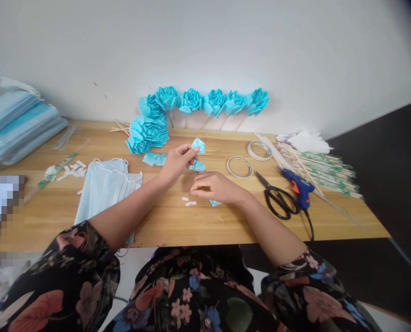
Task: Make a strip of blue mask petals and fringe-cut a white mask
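My left hand [179, 161] pinches a small folded blue petal [199, 145] between thumb and fingers, raised over the middle of the table. Lower and to the right, my right hand [214, 186] has its fingertips pressed together; whether anything is between them is too small to tell. Just below those fingertips lie a few white strips [190, 203]. A blue piece [215, 202] shows partly from under my right hand. Behind my left hand, more blue petals lie in a row [155, 159], partly covered by the hand.
Blue flowers on sticks [191, 100] line the wall. On the left are face masks [103, 184], white scraps [74, 169] and packaged masks [18, 122]. To the right lie tape rolls [240, 167], scissors [277, 196], a blue glue gun [300, 186] and wrapped sticks [330, 170].
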The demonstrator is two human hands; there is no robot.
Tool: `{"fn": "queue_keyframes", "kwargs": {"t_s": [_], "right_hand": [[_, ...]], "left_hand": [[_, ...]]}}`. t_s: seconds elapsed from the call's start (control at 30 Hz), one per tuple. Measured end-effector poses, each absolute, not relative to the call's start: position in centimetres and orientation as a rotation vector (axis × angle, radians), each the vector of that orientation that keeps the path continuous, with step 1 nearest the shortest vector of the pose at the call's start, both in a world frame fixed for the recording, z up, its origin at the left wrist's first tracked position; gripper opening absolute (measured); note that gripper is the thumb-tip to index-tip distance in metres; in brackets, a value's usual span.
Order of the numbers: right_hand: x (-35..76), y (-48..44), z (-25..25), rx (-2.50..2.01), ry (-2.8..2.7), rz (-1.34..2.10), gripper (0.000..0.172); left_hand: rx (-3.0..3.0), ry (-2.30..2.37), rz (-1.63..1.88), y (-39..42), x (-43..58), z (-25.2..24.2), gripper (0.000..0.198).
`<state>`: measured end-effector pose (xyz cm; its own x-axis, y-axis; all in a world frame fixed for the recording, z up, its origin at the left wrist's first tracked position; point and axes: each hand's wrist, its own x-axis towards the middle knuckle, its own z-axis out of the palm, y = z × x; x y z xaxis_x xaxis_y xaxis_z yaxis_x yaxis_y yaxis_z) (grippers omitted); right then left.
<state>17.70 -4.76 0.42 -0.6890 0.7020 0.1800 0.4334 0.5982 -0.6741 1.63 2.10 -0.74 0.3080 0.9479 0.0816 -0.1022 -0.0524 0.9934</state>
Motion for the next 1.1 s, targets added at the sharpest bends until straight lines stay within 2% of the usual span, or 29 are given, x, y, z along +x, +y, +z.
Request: {"fn": "queue_keyframes", "kwargs": {"t_s": [0.07, 0.17, 0.27, 0.4, 0.7, 0.97, 1.1], "right_hand": [[17.7, -4.8, 0.4, -0.975, -2.366, 0.853, 0.010], [18.5, -4.5, 0.6, -1.245, -2.149, 0.809, 0.006], [19.6, -3.7, 0.6, -1.423, -1.793, 0.653, 0.014], [20.1, -2.8, 0.4, -1.390, -1.590, 0.709, 0.020], [19.7, -2.9, 0.6, -1.339, -1.557, 0.643, 0.014], [19.9, -2.8, 0.3, -1.350, -1.539, 0.643, 0.013], [19.7, -3.2, 0.5, -1.374, -1.514, 0.481, 0.014]], "left_hand": [[1.315, 0.862, 1.058, 2.1, 1.6, -0.8, 0.034], [1.308, 0.850, 1.047, 2.1, 1.6, -0.8, 0.035], [1.328, 0.840, 1.018, 1.9, 1.6, -0.6, 0.035], [1.362, 0.822, 0.967, 1.3, 1.8, -0.5, 0.036], [1.415, 0.775, 0.904, 1.1, 1.9, -0.2, 0.036], [1.394, 0.832, 0.926, 1.5, 1.9, -0.7, 0.024], [1.371, 0.891, 0.964, 1.6, 1.9, -0.7, 0.023]]}}
